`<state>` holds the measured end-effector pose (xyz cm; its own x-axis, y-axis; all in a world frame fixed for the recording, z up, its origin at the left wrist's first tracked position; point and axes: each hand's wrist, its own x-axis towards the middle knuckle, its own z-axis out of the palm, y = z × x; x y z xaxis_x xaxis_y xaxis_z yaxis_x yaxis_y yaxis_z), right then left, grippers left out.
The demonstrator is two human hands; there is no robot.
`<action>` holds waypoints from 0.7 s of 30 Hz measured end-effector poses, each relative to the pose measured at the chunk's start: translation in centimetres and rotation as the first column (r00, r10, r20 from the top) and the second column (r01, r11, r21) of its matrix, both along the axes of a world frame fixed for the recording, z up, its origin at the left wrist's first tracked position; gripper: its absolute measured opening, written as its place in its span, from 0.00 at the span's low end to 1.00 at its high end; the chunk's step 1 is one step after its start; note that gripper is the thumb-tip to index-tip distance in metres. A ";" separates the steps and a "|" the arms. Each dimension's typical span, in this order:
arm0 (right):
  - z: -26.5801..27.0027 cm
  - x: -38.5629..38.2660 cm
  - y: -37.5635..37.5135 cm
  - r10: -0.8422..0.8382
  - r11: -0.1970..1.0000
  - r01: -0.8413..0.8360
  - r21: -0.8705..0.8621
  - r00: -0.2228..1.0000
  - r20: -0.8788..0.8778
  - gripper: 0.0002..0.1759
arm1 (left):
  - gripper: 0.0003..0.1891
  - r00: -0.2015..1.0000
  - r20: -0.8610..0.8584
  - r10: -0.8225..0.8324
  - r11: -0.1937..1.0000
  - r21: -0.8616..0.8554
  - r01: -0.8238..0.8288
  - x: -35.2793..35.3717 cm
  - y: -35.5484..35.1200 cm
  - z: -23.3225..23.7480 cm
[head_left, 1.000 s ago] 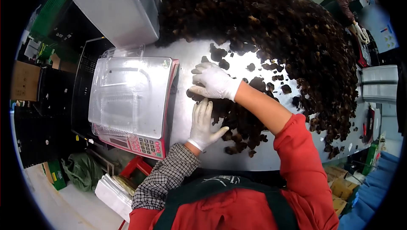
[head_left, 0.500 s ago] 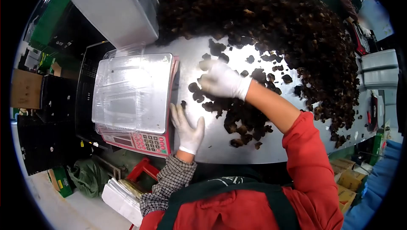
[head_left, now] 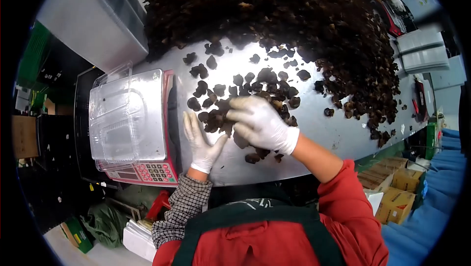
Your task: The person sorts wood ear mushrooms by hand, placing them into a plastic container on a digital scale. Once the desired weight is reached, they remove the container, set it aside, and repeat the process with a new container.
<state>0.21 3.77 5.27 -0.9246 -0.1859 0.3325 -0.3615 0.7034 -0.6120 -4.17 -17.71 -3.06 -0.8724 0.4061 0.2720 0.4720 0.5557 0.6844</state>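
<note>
Dark, curled pieces that look like dried wood ear mushroom (head_left: 267, 76) lie scattered over the metal table in front of me. My left hand (head_left: 200, 144), in a white glove, rests at the table's left part with thumb and fingers apart, beside the loose pieces. White-gloved too, my right hand (head_left: 262, 126) lies over the near pieces, its fingers spread and pointing left toward my left hand. Pieces under the right palm are partly hidden. To the left of my left hand stands a red-edged scale (head_left: 152, 124) with a clear plastic box (head_left: 115, 124) on its pan.
A large heap of the same dark pieces (head_left: 265, 11) covers the table's far side and right. A tall grey bin (head_left: 95, 21) stands behind the scale. At the far right another person's gloved hand (head_left: 395, 1) shows. Cardboard boxes (head_left: 395, 204) sit below the table's right edge.
My right hand has moved nearer my body, and loose pieces now lie closer to my left hand. The whole view has shifted. The left hand keeps its spread pose.
</note>
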 end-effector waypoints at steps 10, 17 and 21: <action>-2.8 2.8 -7.3 -0.193 0.974 0.182 0.136 0.978 0.077 0.28 | 0.44 0.955 -0.115 -0.275 0.960 -0.097 0.264 0.4 0.0 0.0; -1.9 3.1 -1.4 -0.439 0.896 0.441 0.060 0.897 -0.048 0.23 | 0.64 0.979 -0.058 -0.194 0.973 -0.138 0.185 1.3 -0.8 1.2; -3.9 2.5 -2.3 -0.508 0.825 0.460 0.328 0.858 0.076 0.28 | 0.64 0.958 -0.064 -0.280 0.954 -0.132 0.270 0.6 0.0 1.3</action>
<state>2.66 1.43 1.39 -0.9549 0.2343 0.1823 0.1533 0.9150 -0.3731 -3.60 -17.73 -1.79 -0.6995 0.6610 0.2715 0.6692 0.4726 0.5734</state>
